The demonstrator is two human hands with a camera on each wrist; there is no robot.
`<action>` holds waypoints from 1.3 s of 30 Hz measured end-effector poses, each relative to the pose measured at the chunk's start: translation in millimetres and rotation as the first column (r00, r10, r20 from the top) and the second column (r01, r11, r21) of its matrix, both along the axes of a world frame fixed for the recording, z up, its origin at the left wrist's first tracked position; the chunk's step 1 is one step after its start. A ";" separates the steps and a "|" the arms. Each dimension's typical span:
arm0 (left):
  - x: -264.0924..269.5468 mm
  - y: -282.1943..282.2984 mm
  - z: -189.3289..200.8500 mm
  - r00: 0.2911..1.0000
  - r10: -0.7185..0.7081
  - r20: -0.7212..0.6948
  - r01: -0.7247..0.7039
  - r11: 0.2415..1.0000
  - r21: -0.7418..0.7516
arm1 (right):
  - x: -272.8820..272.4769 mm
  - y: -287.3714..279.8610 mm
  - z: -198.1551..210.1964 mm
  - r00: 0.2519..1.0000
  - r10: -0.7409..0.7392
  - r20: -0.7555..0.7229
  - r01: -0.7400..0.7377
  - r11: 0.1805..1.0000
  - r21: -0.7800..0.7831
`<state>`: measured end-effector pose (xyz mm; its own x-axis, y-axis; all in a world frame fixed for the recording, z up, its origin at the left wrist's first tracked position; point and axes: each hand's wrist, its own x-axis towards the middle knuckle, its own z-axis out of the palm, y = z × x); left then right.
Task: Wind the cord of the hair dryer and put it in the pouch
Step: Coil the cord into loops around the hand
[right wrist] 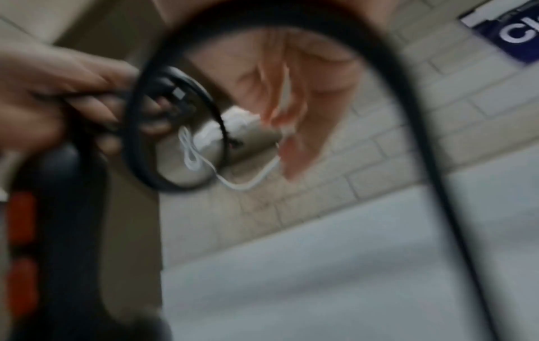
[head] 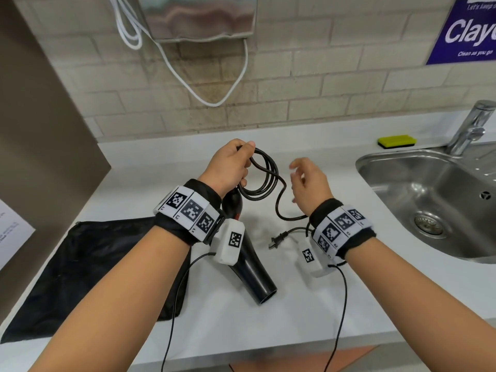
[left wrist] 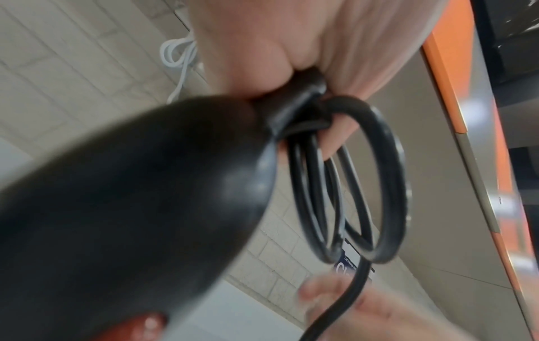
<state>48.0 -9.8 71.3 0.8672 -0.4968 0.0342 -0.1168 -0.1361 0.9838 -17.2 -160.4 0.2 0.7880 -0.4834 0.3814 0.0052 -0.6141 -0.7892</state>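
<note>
White table [head: 308,304] below; left hand [head: 228,167] grips the cord [head: 265,173] coils, right hand [head: 308,183] loose, empty — loops could spring apart.

A shared kitchenette: steel sink [head: 429,194] with tap [head: 472,124], sponge [head: 397,141], tiled wall [head: 308,76], and a "Clean as you go" sign [head: 467,30] above the white bench [head: 308,304]

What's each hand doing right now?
Left hand: holds the dryer handle and cord loops.
Right hand: open, fingers loose, gripping nothing.
</note>
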 end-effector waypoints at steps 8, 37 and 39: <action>-1.2 3.3 0.7 1.000 -0.020 -0.008 0.020 1.000 -0.005 | 0.4 0.3 -35.7 0.504 0.006 -0.864 -0.419 0.876 -0.239; 1.7 -9.1 0.1 0.999 -0.041 -0.028 0.041 0.999 0.003 | -21.1 11.5 52.5 0.971 0.230 -0.061 -0.236 0.899 -0.370; 1.8 -10.8 -0.1 0.999 -0.036 -0.023 0.036 0.999 0.014 | -22.8 9.7 59.9 0.964 0.218 -0.153 -0.260 0.890 -0.375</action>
